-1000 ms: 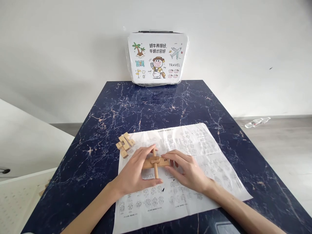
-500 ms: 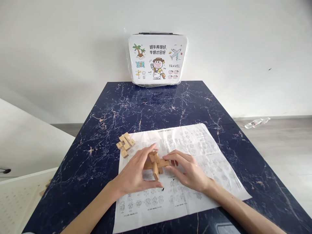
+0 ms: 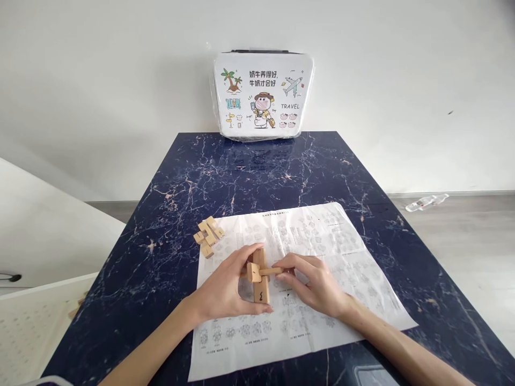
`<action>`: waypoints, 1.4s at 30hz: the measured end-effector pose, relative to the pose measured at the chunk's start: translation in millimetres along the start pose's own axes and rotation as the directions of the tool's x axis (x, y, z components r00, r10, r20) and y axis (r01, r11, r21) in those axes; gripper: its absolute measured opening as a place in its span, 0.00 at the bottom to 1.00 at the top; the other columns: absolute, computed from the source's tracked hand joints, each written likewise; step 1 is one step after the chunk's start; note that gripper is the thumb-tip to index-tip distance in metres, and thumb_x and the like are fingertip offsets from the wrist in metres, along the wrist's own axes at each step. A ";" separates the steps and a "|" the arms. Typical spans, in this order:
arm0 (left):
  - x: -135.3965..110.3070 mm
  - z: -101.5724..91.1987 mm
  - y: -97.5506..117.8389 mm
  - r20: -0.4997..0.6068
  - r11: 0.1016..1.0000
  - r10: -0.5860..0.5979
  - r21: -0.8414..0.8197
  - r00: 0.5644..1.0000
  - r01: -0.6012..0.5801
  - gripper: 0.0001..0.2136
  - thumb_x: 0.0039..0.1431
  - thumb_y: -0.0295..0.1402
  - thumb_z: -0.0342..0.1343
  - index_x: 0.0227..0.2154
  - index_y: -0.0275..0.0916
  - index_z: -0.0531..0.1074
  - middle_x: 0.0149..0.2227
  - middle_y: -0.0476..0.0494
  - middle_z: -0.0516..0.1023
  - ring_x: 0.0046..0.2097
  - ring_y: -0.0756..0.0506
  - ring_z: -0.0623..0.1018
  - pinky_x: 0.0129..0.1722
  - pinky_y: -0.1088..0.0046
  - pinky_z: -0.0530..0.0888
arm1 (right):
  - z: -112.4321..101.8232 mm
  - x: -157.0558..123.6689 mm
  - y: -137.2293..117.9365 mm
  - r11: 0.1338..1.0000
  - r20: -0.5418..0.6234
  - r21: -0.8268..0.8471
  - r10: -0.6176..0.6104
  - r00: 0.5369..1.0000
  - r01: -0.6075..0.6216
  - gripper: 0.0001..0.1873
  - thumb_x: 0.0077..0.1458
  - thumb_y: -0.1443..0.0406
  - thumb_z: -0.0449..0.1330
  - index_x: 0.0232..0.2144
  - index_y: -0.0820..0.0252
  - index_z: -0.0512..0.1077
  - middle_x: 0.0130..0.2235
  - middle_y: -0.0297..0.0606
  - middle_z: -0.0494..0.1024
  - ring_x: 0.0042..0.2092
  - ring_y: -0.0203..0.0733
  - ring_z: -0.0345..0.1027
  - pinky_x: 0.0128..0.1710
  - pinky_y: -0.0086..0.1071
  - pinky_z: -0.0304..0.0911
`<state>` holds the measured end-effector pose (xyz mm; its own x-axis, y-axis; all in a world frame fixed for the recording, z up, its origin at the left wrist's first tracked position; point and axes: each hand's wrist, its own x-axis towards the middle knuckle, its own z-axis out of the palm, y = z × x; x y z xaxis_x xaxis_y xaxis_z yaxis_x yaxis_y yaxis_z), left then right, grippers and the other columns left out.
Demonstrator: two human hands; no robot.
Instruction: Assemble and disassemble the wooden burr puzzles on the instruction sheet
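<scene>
Above the printed sheet I hold a partly joined wooden burr puzzle [image 3: 260,289], its crossing bars marked with small black figures. My left hand [image 3: 225,287] is closed around it, with fingers at the upper end of the upright bar and the thumb under its lower end. My right hand [image 3: 314,279] pinches the right end of the thin sideways bar. Part of the puzzle is hidden behind my left fingers. To the upper left, several loose wooden puzzle pieces [image 3: 208,236] lie in a cluster at the sheet's corner.
The creased instruction sheet [image 3: 341,332] with line drawings lies on the dark blue marbled table [image 3: 193,177]. A white cartoon-printed case [image 3: 263,96] in clear wrap stands at the far edge. A white bin [image 3: 36,327] is at lower left; a clear plastic item [image 3: 426,202] lies on the floor.
The wooden puzzle has turned in my hands, so the numbered bar now stands upright between my left thumb and fingers. My right hand keeps its pinch at the right end.
</scene>
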<state>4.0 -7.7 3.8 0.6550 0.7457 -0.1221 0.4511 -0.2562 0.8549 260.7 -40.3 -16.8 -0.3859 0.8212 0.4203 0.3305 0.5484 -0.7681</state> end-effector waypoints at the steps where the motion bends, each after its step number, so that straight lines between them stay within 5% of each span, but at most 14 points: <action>1: 0.3 -0.2 0.4 0.005 1.000 0.005 -0.004 1.000 -0.004 0.50 0.51 0.50 0.77 0.71 0.57 0.53 0.62 0.38 0.71 0.60 0.30 0.76 0.58 0.44 0.77 | -0.1 -0.2 -0.2 1.000 0.007 -0.007 -0.006 1.000 0.006 0.07 0.77 0.62 0.57 0.48 0.57 0.74 0.35 0.36 0.81 0.29 0.38 0.71 0.28 0.32 0.67; 8: 3.2 1.0 3.1 -0.019 0.990 0.118 0.084 0.993 -0.116 0.45 0.48 0.44 0.79 0.64 0.52 0.58 0.56 0.42 0.71 0.55 0.35 0.77 0.55 0.51 0.78 | 1.4 0.3 -4.8 0.980 -0.004 -0.184 -0.079 0.997 0.077 0.08 0.75 0.62 0.59 0.40 0.58 0.72 0.30 0.32 0.76 0.26 0.36 0.67 0.26 0.31 0.62; 13: 3.4 3.0 3.4 -0.048 0.980 0.136 0.152 0.990 -0.127 0.46 0.45 0.47 0.79 0.63 0.50 0.60 0.57 0.41 0.73 0.59 0.31 0.76 0.60 0.46 0.75 | 3.9 0.3 -6.2 0.959 -0.078 -0.276 -0.094 0.992 0.069 0.10 0.75 0.63 0.59 0.38 0.58 0.70 0.26 0.29 0.73 0.23 0.34 0.62 0.25 0.31 0.58; 27: 0.1 4.4 -0.7 -0.085 0.978 0.152 0.154 0.985 -0.138 0.48 0.50 0.51 0.77 0.69 0.55 0.55 0.61 0.41 0.71 0.60 0.33 0.75 0.58 0.49 0.77 | 0.1 0.2 -1.6 0.985 -0.032 -0.168 -0.036 0.999 0.030 0.04 0.76 0.63 0.58 0.46 0.57 0.70 0.33 0.33 0.75 0.28 0.36 0.68 0.27 0.31 0.65; 34: 0.0 6.4 -1.5 -0.105 0.947 0.304 0.143 0.947 -0.288 0.49 0.49 0.52 0.77 0.69 0.56 0.55 0.58 0.41 0.73 0.58 0.33 0.75 0.58 0.50 0.77 | 0.7 0.8 0.9 0.992 0.086 -0.125 0.000 0.996 0.011 0.17 0.73 0.55 0.62 0.56 0.57 0.70 0.45 0.42 0.79 0.31 0.37 0.73 0.29 0.32 0.70; 42: 0.5 7.7 4.1 -0.101 0.935 0.337 0.149 0.936 -0.321 0.46 0.52 0.55 0.75 0.68 0.54 0.58 0.55 0.42 0.76 0.54 0.35 0.77 0.56 0.53 0.78 | 1.5 2.6 -2.1 0.988 0.086 -0.151 -0.019 0.996 0.032 0.16 0.76 0.54 0.57 0.50 0.59 0.75 0.35 0.36 0.77 0.29 0.37 0.70 0.28 0.32 0.67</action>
<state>10.8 -13.1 3.4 0.7041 0.6736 0.2248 0.3018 -0.5704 0.7639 257.7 -39.5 -14.8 -0.4648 0.7941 0.3916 0.4444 0.5918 -0.6725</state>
